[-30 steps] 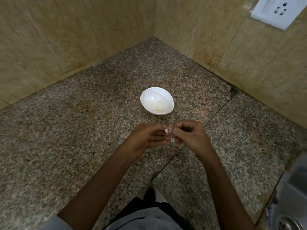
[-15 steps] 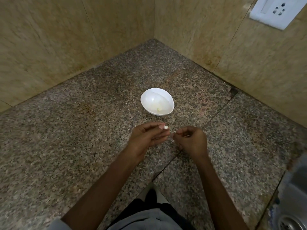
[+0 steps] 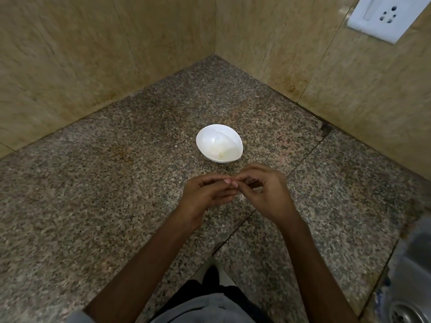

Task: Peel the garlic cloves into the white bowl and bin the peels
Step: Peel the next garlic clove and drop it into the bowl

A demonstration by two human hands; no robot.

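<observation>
Hands pinched together over granite counter, white bowl just beyond.
Grey clothing (image 3: 198, 308) at bottom edge, steel sink (image 3: 405, 308) low right. Both forearms reach forward over the speckled counter (image 3: 93, 183). Left hand (image 3: 207, 194) and right hand (image 3: 268, 194) meet fingertip to fingertip, fingers of both curled inward toward the same spot; whatever sits between the tips is hidden, so cannot tell if either hand grips a clove or peel. Hands are above the counter, not resting on it. White bowl (image 3: 214, 141) stands upright on the counter just past the hands, apart from them; one small pale peeled clove (image 3: 220, 155) lies near its front inner wall. Beige tiled walls (image 3: 70, 54) form a corner behind, white socket plate (image 3: 377, 17) top right.
</observation>
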